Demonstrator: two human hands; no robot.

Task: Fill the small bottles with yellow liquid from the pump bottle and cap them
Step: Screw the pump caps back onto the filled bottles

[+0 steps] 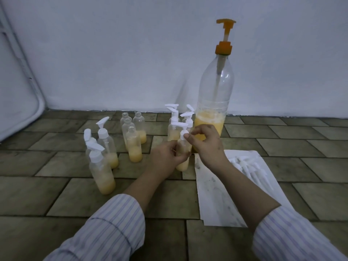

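Observation:
My left hand (166, 157) grips a small clear bottle (183, 164) with yellow liquid at its bottom, standing on the tiled floor. My right hand (204, 142) pinches the white pump cap (183, 131) on that bottle's neck. Behind them stands the tall pump bottle (214, 102) with an orange pump head, about a quarter full of yellow liquid. Three capped small bottles (102, 166) stand at the left. Several uncapped ones (134, 146) stand in the middle. More capped bottles (174, 127) are grouped just left of the pump bottle.
A white sheet (212, 196) lies on the floor at the right with several loose white pump caps (248, 166) on it. A white wall runs along the back. A white rounded panel (18, 102) leans at the far left.

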